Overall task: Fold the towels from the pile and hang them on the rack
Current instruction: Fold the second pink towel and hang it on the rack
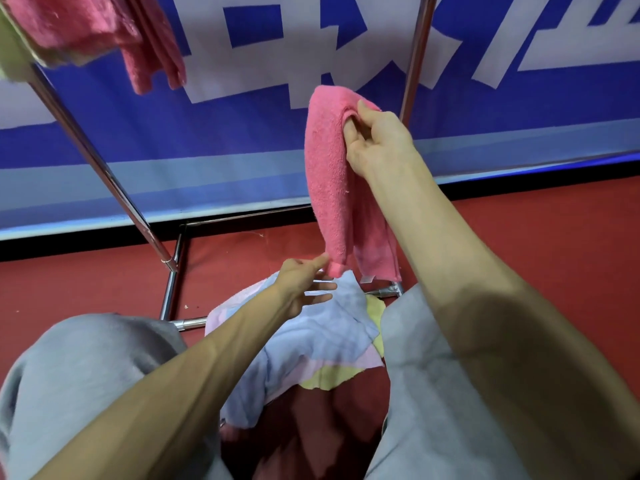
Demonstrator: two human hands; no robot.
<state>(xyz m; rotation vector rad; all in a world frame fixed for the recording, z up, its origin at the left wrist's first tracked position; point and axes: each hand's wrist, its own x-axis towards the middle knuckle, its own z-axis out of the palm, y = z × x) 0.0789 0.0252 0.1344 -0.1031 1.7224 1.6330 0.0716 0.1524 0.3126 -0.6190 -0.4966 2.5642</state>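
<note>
Against a blue banner, raised right hand pinches the pink towel; left hand, fingers straight, touches its bottom.

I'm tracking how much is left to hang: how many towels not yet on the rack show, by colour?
bright pink towel: 1, held by the right hand
light blue towel: 1
pale pink towel: 1
yellow towel: 1
Total: 4 in view; more may lie hidden underneath.

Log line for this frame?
right hand grips pink towel | left hand at its lower end | pile on floor | hung towels on rack
</note>
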